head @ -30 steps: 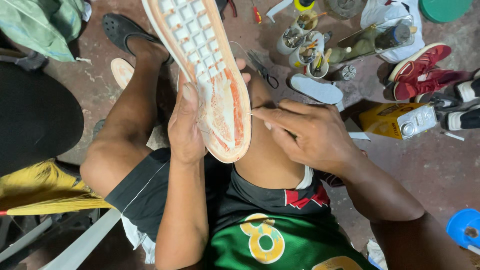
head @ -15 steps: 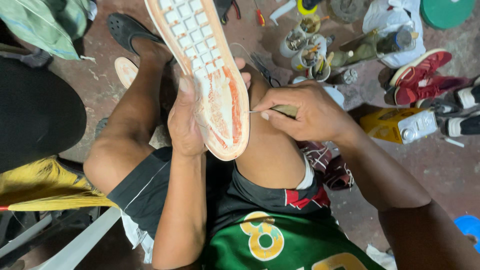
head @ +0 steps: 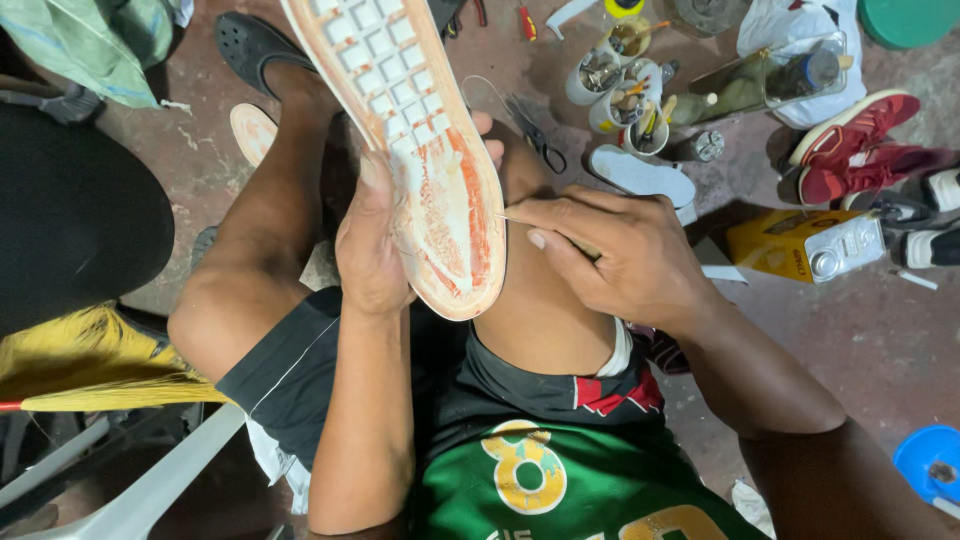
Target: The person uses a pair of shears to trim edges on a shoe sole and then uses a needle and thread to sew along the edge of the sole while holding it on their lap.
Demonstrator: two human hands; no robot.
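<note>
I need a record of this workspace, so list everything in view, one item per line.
Shoe sole: one, white with orange glue smears, upright between the knees.
Needle-like tool: one, thin, at the sole's edge.
Scissors: one pair, dark, on the floor behind the sole.
Cups of tools: about four, white, top centre.
Loose insole: one, pale, beside the cups.
Shoes: a red pair, far right; others at the edge are cut off.
Tin can: one, yellow, lying right.
Clog: one, black, top left.
Broom: one, yellow, lower left.
Left hand: grips the sole.
Right hand: pinches the tool.
</note>
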